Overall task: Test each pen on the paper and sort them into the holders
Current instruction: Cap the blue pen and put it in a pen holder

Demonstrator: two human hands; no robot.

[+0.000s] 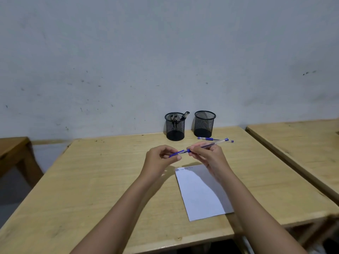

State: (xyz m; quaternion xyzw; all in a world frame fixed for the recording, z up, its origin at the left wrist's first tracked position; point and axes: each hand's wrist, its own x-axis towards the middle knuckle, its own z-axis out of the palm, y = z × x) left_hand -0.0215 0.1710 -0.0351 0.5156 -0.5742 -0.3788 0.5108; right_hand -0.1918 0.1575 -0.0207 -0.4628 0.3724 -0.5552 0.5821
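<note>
My right hand [205, 154] holds a clear blue pen [214, 143] by its barrel above the desk. My left hand [161, 157] pinches the pen's blue cap [176, 154] at the tip end; the cap sits close against the tip. A white sheet of paper [201, 195] lies below my hands with small scribbles [184, 169] along its top edge. Two black mesh holders stand at the back: the left holder [175, 128] contains three dark pens, the right holder [204, 124] looks empty. A loose blue pen [207, 138] lies in front of the right holder.
The wooden desk [91, 180] backs onto a scuffed grey wall. A second desk [302, 140] stands close on the right with a narrow gap between. A darker wooden table [12, 149] is at the left.
</note>
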